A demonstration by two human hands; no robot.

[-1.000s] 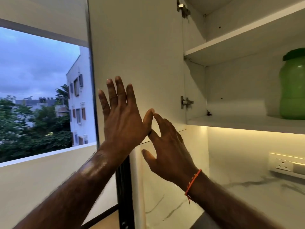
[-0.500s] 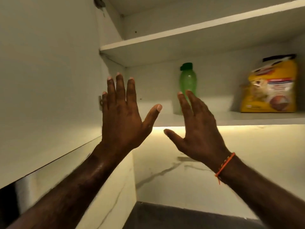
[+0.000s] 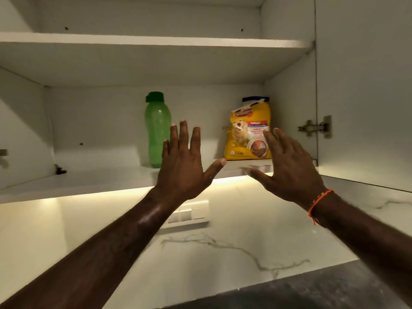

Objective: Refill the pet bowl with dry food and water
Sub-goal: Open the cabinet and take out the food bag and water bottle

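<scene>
A yellow bag of dog food [image 3: 247, 132] stands upright on the lower shelf [image 3: 107, 177] of an open wall cupboard, toward the right. A green water bottle [image 3: 157, 130] with a green cap stands upright left of it on the same shelf. My left hand [image 3: 185, 163] is raised in front of the shelf with its fingers spread, just right of the bottle, holding nothing. My right hand [image 3: 287, 168], an orange thread on its wrist, is also spread and empty, in front of the bag's lower right corner. No pet bowl is in view.
The cupboard's right door [image 3: 365, 90] hangs open with a metal hinge [image 3: 315, 128]. An upper shelf [image 3: 156, 41] holds nothing visible. Below are a lit marble backsplash with a white switch plate [image 3: 189, 214] and a dark counter [image 3: 312, 291].
The view has swung right from the window and left door to face the cupboard's inside. Both hands stay raised and spread, now in front of the bottle and bag.
</scene>
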